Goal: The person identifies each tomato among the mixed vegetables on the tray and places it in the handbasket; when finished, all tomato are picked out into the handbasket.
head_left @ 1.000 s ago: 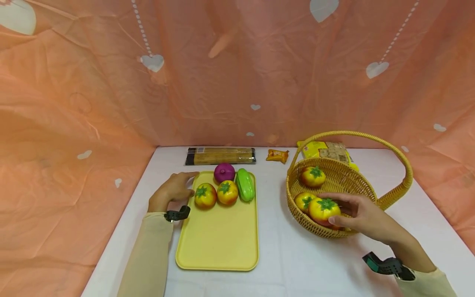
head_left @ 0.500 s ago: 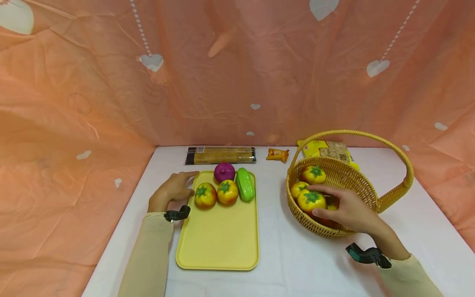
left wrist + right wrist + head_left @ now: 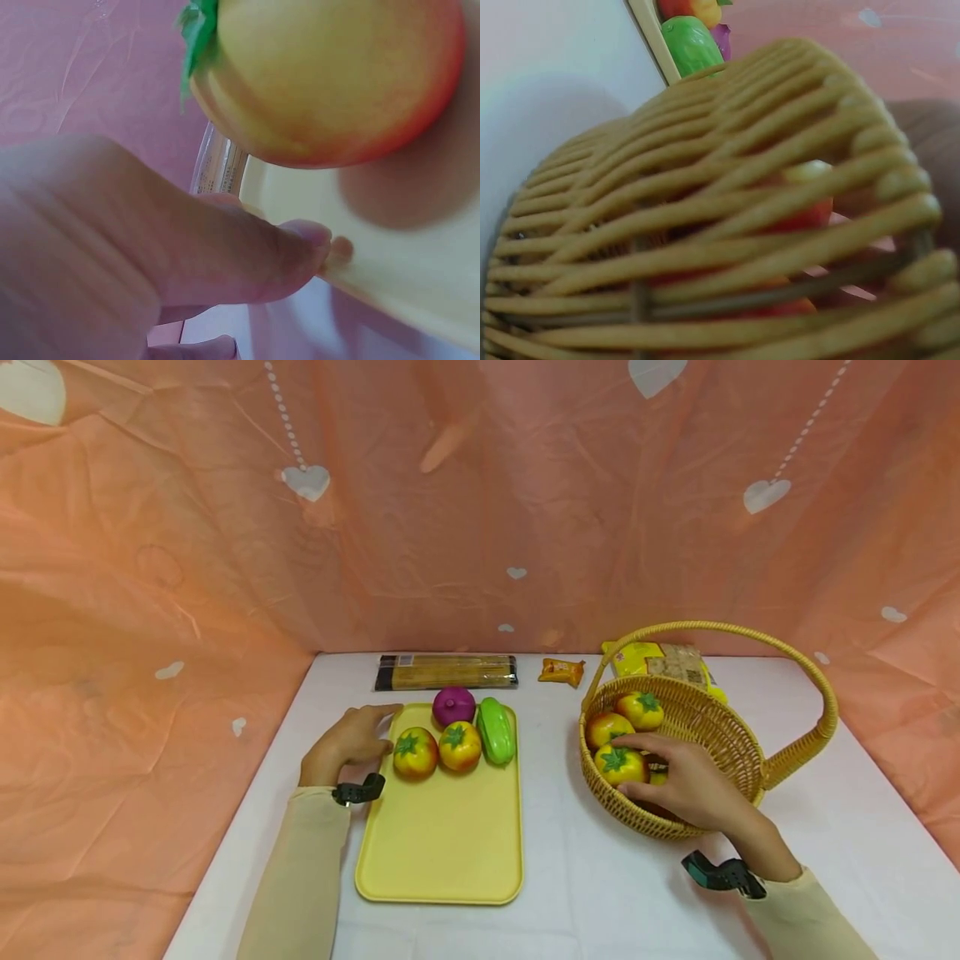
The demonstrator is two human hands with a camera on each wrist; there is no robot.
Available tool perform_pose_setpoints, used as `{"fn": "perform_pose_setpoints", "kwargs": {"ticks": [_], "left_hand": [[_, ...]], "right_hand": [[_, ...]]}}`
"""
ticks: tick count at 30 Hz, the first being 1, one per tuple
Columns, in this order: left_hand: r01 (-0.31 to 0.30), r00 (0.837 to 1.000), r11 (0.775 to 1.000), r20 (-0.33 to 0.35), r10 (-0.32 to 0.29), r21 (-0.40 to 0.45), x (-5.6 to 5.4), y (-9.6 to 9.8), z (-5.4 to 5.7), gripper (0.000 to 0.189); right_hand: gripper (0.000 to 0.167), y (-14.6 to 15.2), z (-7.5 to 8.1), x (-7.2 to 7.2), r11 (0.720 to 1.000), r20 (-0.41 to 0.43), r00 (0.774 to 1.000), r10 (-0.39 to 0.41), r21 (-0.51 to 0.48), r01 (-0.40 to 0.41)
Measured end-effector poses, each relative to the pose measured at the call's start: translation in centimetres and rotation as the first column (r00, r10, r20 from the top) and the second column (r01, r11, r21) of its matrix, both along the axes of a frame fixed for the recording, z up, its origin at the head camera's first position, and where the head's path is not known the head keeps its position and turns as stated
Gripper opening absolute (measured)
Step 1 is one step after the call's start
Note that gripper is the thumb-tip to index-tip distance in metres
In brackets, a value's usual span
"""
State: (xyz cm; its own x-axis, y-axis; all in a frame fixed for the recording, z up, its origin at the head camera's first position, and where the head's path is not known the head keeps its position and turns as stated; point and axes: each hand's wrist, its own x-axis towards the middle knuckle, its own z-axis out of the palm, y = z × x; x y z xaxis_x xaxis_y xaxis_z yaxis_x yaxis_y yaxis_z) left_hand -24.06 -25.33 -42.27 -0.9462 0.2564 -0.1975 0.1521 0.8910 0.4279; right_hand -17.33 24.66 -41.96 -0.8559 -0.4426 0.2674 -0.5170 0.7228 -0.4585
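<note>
My left hand (image 3: 350,746) rests at the left edge of a yellow tray (image 3: 438,835); its index finger reaches the far corner and its thumb touches the rim. On the tray lie two yellow-red toy tomatoes (image 3: 416,753) (image 3: 460,747), a purple onion (image 3: 453,706) and a green cucumber-like vegetable (image 3: 496,732). Over at the wicker basket (image 3: 701,727), my right hand (image 3: 693,782) holds a toy tomato (image 3: 621,763) between thumb and fingers, inside the rim. Two other tomatoes (image 3: 640,710) (image 3: 608,729) sit behind it, and another is partly hidden under the hand. Basket weave covers most of the right wrist view.
The basket's tall handle (image 3: 813,693) arches over its right side. Along the back lie a bundle of sticks in clear wrap (image 3: 450,672), a small orange packet (image 3: 562,672) and a yellow bag (image 3: 660,662). White cloth (image 3: 555,827) lies between tray and basket.
My right hand has moved left and deeper into the basket with the tomato, and the tomatoes there have shifted toward the back. My left hand and the tray have stayed still.
</note>
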Motion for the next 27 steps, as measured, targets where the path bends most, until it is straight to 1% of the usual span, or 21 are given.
{"fn": "perform_pose_setpoints", "kwargs": {"ticks": [4, 7, 12, 15, 19, 22, 23, 24, 25, 27], "left_hand": [[-0.004, 1.000, 1.000, 0.009, 0.004, 0.006, -0.1, 0.0, -0.1, 0.071], [0.003, 1.000, 1.000, 0.003, -0.003, 0.007, -0.1, 0.0, -0.1, 0.072], [0.014, 1.000, 1.000, -0.008, -0.014, -0.003, -0.1, -0.1, -0.2, 0.073], [0.011, 1.000, 1.000, -0.001, -0.011, -0.003, -0.1, 0.0, -0.2, 0.073], [0.008, 1.000, 1.000, 0.006, -0.008, -0.001, -0.1, 0.1, -0.2, 0.073], [0.007, 1.000, 1.000, 0.005, -0.007, 0.004, -0.1, 0.1, -0.1, 0.073], [0.011, 1.000, 1.000, -0.001, -0.011, 0.003, -0.1, 0.1, -0.1, 0.072], [0.011, 1.000, 1.000, -0.004, -0.011, 0.006, -0.1, 0.1, -0.1, 0.072], [0.009, 1.000, 1.000, -0.006, -0.009, 0.010, 0.0, 0.0, -0.1, 0.073], [0.008, 1.000, 1.000, -0.012, -0.008, 0.015, 0.0, 0.0, -0.1, 0.073]], "right_hand": [[0.053, -0.2, -0.1, 0.0, 1.000, -0.009, 1.000, -0.006, -0.014, 0.006], [0.052, -0.4, -0.2, -0.1, 1.000, -0.030, 1.000, -0.004, -0.021, 0.004], [0.054, -0.6, -0.3, -0.2, 0.999, -0.095, 0.994, 0.047, 0.028, -0.045], [0.053, -0.7, -0.2, -0.2, 0.999, -0.087, 0.995, 0.052, 0.016, -0.051], [0.050, -0.7, 0.3, 0.1, 0.995, -0.024, 1.000, 0.017, -0.093, -0.019], [0.049, -0.7, 0.9, 0.5, 0.982, 0.021, 1.000, 0.001, -0.188, 0.002], [0.049, -0.8, 1.1, 0.7, 0.973, 0.041, 0.999, 0.011, -0.229, -0.001], [0.049, -1.0, 1.3, 0.8, 0.961, 0.059, 0.998, 0.031, -0.275, -0.013], [0.049, -1.2, 1.4, 0.9, 0.944, 0.083, 0.995, 0.062, -0.330, -0.031], [0.050, -1.8, 1.8, 1.1, 0.890, 0.133, 0.980, 0.146, -0.450, -0.072]]}}
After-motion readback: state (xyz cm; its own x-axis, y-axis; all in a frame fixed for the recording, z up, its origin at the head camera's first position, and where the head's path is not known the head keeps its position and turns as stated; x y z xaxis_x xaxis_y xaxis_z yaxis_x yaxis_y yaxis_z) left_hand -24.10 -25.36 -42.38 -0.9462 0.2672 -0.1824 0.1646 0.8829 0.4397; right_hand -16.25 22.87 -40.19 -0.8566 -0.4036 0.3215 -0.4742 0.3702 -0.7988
